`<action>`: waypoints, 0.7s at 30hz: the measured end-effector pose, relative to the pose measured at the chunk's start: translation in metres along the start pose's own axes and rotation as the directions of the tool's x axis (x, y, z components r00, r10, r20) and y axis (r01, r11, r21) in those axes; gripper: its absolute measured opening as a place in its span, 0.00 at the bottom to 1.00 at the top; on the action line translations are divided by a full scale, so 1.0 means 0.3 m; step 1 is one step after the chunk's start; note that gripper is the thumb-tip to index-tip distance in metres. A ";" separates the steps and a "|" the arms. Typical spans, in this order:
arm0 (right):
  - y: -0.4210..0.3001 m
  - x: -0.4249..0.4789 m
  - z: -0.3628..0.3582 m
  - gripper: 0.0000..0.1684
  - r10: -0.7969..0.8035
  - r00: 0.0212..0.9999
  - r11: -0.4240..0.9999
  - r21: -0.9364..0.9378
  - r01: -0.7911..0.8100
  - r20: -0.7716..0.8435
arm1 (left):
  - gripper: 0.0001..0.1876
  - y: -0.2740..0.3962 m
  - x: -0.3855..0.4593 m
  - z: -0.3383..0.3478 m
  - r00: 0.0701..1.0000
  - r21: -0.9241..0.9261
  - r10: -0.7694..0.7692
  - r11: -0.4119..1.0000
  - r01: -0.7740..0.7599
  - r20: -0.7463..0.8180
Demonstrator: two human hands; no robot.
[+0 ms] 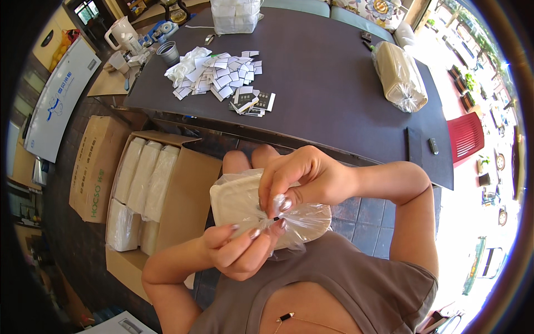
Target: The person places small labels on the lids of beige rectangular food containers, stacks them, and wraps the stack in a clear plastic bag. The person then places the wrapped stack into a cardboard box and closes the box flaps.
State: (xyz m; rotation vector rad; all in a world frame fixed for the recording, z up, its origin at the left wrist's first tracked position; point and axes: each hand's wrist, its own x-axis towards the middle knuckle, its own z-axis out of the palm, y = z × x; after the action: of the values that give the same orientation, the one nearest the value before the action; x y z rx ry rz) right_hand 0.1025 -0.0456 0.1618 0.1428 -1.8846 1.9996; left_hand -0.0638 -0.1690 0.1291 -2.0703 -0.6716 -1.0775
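Note:
A clear plastic bag (308,219) holding beige food containers (233,198), apparently stacked, rests on my lap. Its gathered neck is pinched in the fingertips of my left hand (244,252). From above, my right hand (302,179) grips the twisted end of the same neck between thumb and fingers. A tiny dark piece (275,218) shows between the two hands at the gather; what it is I cannot tell. My right hand and the creased plastic hide part of the containers.
An open cardboard box (190,188) of wrapped containers (146,179) stands at my left beside a closed carton (98,175). The dark table (313,83) ahead bears a pile of small white cards (225,73), a silvery cup (168,52), a bagged container stack (398,77) and a white pack (235,16).

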 end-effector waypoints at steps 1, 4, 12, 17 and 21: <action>-0.002 -0.002 -0.007 0.07 0.003 1.000 0.999 0.044 -0.004 0.029 | 0.12 0.009 -0.003 -0.006 0.999 0.050 -0.021 0.998 0.023 -0.029; -0.047 -0.014 -0.033 0.05 0.224 0.948 0.947 0.179 -0.267 0.225 | 0.14 -0.015 0.018 -0.046 0.951 -0.417 -0.186 0.865 0.278 0.248; 0.032 -0.047 -0.085 0.05 0.066 0.935 0.697 -0.686 0.208 0.349 | 0.10 -0.024 -0.059 -0.067 0.840 -0.592 -0.150 0.645 0.483 0.521; 0.067 -0.080 -0.049 0.06 -0.036 0.962 0.660 -0.716 0.226 0.270 | 0.05 -0.033 -0.010 -0.012 0.756 -0.696 -0.293 0.296 0.654 0.586; 0.059 -0.100 -0.054 0.08 -0.116 0.951 0.632 -0.717 0.292 0.285 | 0.05 -0.027 0.025 0.020 0.258 -0.361 -0.310 -0.344 0.867 0.915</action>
State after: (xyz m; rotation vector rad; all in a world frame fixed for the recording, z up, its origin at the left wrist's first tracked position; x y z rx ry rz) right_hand 0.1270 -0.0364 0.1337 0.3291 -2.5446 0.9327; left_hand -0.0626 -0.1583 0.1357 -3.1400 -2.2771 -2.0752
